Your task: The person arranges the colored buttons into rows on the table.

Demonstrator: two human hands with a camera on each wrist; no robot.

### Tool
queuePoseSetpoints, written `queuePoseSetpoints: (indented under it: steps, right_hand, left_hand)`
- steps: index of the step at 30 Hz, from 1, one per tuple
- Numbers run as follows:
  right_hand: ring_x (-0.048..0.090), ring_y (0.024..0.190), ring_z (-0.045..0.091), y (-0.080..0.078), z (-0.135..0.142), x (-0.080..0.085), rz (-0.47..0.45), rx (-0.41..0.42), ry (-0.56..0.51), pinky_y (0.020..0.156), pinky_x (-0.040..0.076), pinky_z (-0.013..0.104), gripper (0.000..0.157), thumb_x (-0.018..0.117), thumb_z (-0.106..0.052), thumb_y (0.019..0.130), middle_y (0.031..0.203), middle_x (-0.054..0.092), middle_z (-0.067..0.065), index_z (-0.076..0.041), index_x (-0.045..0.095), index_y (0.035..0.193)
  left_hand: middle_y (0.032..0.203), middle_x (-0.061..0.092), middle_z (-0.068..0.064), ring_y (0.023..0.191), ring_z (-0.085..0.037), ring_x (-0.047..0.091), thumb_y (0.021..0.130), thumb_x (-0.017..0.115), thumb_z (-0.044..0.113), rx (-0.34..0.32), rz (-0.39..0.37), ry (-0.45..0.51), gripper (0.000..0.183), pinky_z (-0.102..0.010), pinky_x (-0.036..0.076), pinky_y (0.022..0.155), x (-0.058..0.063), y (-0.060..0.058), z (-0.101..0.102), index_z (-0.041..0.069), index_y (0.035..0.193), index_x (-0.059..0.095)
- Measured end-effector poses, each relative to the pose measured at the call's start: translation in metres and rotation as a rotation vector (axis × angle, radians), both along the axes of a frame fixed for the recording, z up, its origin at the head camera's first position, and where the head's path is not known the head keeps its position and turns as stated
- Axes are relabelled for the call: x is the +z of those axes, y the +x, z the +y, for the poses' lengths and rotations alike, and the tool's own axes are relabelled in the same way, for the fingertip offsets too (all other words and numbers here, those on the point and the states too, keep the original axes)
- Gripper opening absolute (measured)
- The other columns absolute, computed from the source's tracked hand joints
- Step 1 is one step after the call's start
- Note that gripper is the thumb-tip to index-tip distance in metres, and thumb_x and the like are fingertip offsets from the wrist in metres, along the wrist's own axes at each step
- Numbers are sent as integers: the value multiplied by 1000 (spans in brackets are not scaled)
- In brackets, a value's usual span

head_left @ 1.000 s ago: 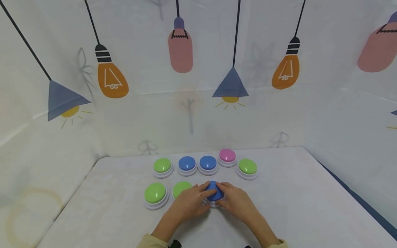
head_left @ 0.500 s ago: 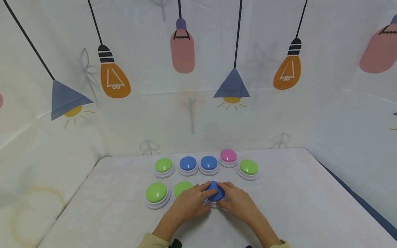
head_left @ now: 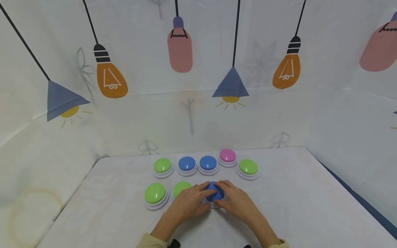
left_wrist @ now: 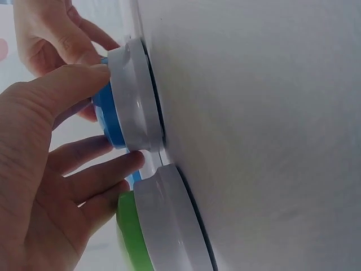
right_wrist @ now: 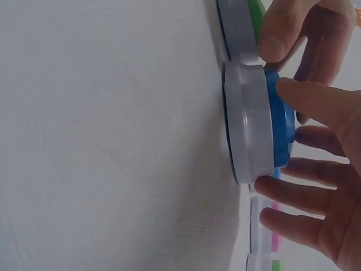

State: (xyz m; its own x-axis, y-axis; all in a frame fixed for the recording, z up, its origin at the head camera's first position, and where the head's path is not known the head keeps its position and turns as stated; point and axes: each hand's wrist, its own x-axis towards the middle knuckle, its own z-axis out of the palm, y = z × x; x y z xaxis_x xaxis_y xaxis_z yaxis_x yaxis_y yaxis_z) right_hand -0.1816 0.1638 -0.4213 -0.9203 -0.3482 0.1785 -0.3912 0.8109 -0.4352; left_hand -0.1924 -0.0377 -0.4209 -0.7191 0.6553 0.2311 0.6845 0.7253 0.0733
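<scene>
Green marked the left end: a front green button [head_left: 155, 193] and, towards the far edge of the desk [head_left: 102, 206], a back green button [head_left: 162, 165]. Another green button [head_left: 181, 187] sat partly behind the left hand [head_left: 190, 203], whose thumb and fingers gripped the near blue button [head_left: 219, 195], flat on the desk's middle. The right hand [head_left: 236, 199] held its other side, fingertips having crept slightly inward over the dome within the last second. Beyond, two blue buttons [head_left: 186, 163], a pink button [head_left: 227, 155] and a right-end green button [head_left: 248, 166] looked unmoved along the far edge. Likewise the gripped one, so the change seemed a slight resettling, not carrying.
</scene>
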Motion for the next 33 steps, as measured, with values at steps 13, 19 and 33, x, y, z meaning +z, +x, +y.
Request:
queuePoseSetpoints:
  steps: [13,19,33]
  right_hand:
    - [60,120,30,-24,-4,17,-49,-38,17,97,51,50,62,76,-37,86,136,57,11,-14,55,139]
    - [53,129,35,-42,-9,20,-66,-13,-5,103,46,53,60,75,-33,88,143,52,15,-12,53,140]
    - [47,133,41,-92,-15,6,-94,-14,-77,106,41,56,61,73,-27,90,150,41,24,-8,50,143]
  left_hand:
    - [146,53,-9,115,-27,65,91,70,34,46,-34,18,48,-40,58,85,18,-30,-12,26,137,60]
    - [150,48,-13,117,-31,64,91,72,31,49,-108,55,51,-45,55,91,26,-55,-16,20,139,59]
    - [150,46,-18,114,-36,64,87,74,23,125,-176,28,56,-48,50,99,34,-105,-2,13,139,57]
